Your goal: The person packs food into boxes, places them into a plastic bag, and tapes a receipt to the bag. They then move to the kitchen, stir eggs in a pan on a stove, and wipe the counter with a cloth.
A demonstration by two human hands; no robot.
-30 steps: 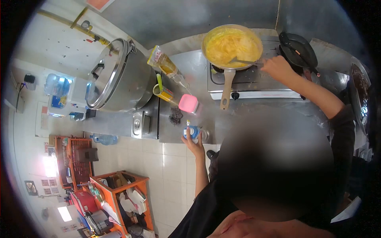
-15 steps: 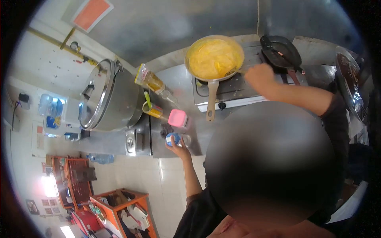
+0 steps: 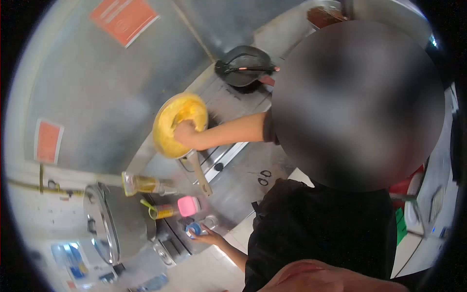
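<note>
A person in a black top (image 3: 321, 228) works at a steel bench (image 3: 233, 187), left hand (image 3: 209, 237) on a blue-lidded jar (image 3: 193, 229) near the bench's edge. The fingers of that hand curl about the jar at its lid, thumb on one side and the rest on the other. Two small dark rings (image 3: 263, 177) lie on the bench close to the person's body. Just beside the blue-lidded jar sits a pink-lidded jar (image 3: 186, 206), and near that a yellow-labelled can (image 3: 164, 211) with a green handle (image 3: 145, 202) standing out of its mouth. Next to them is a bottle of golden liquid (image 3: 146, 184).

Farther in, the right hand (image 3: 188, 135) reaches over a frying pan (image 3: 198, 171) of yellow food (image 3: 165, 138), set on a stove (image 3: 228, 159). Motion blurs that hand (whether its fingers are closed, or on what, one cannot tell). The pan's pale handle points back over the bench, past the black knob (image 3: 219, 167) on the stove's front.

Beyond, a dark pan (image 3: 241, 79) with a reddish handle bears a black utensil (image 3: 248, 69) laid across it. Off to the left is a large lidded stockpot (image 3: 129, 219), with a small steel container (image 3: 163, 253) near its base. An orange-red sheet (image 3: 125, 19) marks the metal wall (image 3: 121, 87) behind.
</note>
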